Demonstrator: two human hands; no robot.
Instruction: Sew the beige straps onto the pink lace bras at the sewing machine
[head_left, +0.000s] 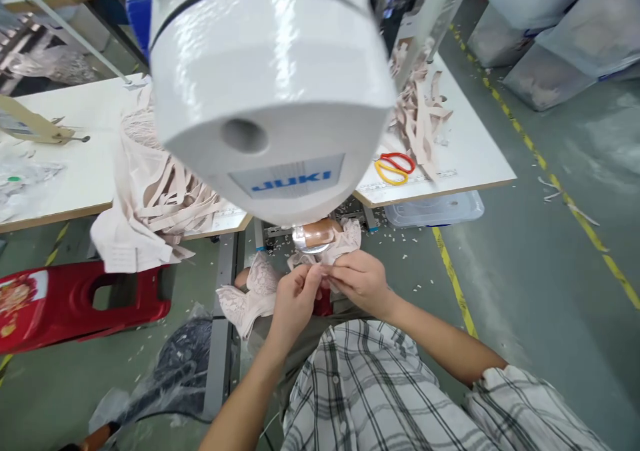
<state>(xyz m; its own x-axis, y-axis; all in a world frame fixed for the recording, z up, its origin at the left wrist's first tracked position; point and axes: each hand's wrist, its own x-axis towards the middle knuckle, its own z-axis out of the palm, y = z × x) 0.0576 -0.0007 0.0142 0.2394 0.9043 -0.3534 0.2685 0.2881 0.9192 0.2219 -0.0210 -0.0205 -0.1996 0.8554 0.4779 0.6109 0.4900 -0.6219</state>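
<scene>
A pale pink lace bra [263, 276] hangs over my lap, below the white sewing machine [270, 71] marked JUKI. My left hand [294, 298] is closed, thumb and forefinger pinching a thin edge of the bra. Right beside it, my right hand [364, 283] pinches the same part, the fingertips of both hands almost meeting. One cup drapes to the left of my left hand; more lace fabric lies above my right hand, against the machine's shiny lower end [315, 236]. The exact piece between my fingertips is too small to make out.
On the left tabletop lies a heap of pale straps and bras [165, 191], partly hanging over the edge. Scissors [395, 168] with red and yellow handles and more strips [423, 118] lie on the right. A red stool [125, 304] stands at left; plastic bins [555, 58] sit at far right.
</scene>
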